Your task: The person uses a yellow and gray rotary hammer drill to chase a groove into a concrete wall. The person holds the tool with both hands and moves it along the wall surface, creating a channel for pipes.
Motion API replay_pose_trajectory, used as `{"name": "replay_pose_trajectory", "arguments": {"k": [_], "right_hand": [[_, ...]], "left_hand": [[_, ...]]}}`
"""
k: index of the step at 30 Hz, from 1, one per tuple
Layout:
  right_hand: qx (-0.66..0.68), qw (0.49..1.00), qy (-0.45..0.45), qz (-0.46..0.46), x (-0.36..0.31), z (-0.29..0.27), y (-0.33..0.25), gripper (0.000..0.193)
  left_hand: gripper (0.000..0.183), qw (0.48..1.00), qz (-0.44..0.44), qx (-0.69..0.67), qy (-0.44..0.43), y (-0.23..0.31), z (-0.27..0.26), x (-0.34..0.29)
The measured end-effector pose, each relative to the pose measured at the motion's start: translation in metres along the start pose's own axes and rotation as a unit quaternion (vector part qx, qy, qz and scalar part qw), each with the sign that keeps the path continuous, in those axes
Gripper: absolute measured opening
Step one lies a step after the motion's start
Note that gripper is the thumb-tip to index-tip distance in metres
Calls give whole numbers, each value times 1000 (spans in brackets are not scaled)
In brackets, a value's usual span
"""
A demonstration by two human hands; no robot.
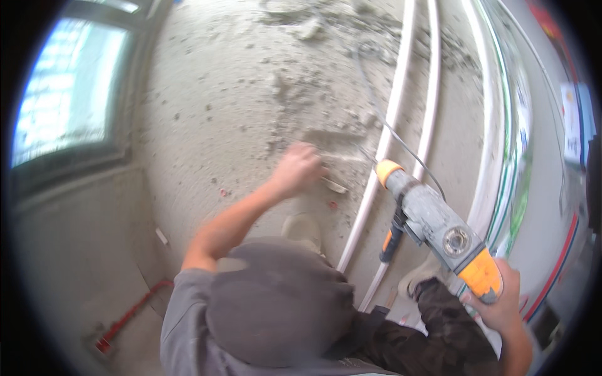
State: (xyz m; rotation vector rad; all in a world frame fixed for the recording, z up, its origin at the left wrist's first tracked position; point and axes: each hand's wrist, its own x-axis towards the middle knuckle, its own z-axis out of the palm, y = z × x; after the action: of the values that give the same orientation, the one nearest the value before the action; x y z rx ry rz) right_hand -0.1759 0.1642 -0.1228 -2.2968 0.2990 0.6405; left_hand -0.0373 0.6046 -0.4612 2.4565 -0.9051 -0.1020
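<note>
My right hand (505,299) is closed around the orange rear handle of a grey rotary hammer (439,219). The tool slants up and left to its orange nose, and a thin bit (365,152) points from there toward a chipped hollow (335,143) in the concrete floor. Its black and orange side handle (392,238) hangs down ungripped. At the near left rim of that hollow is my left hand (300,169), slightly blurred, with fingers curled in. Whatever they may hold is hidden. A pale flat chip (333,185) lies just beside these fingers.
White pipes (401,75) run along the floor under the tool's nose. A grey cable (392,128) crosses them. Broken concrete (310,30) is scattered at the far side. To the left are a window (69,94) and a red pipe (135,313); green-and-white wrapped lengths (517,125) lie right.
</note>
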Motion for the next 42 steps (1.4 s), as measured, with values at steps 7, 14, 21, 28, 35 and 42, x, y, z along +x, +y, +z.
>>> {"name": "replay_pose_trajectory", "arguments": {"k": [7,14,21,28,35,42], "right_hand": [[-13,999,25,-27,-25,-13,-118,69],[-167,973,78,-142,-41,24,-230,66],[-217,910,63,-347,4,52,-348,50],[-323,792,-4,-518,102,127,-520,30],[-345,768,-132,-523,241,212,-646,25],[-372,783,-226,-444,256,263,-705,25]], "left_hand": [[79,793,-123,-558,-211,160,-30,16],[78,489,-76,-868,26,186,-49,17],[65,524,-31,-801,288,98,-173,18],[57,475,-36,-747,463,-24,-263,13],[54,861,-425,-170,221,-96,-325,-49],[21,973,-89,-128,173,83,-445,-121]]}}
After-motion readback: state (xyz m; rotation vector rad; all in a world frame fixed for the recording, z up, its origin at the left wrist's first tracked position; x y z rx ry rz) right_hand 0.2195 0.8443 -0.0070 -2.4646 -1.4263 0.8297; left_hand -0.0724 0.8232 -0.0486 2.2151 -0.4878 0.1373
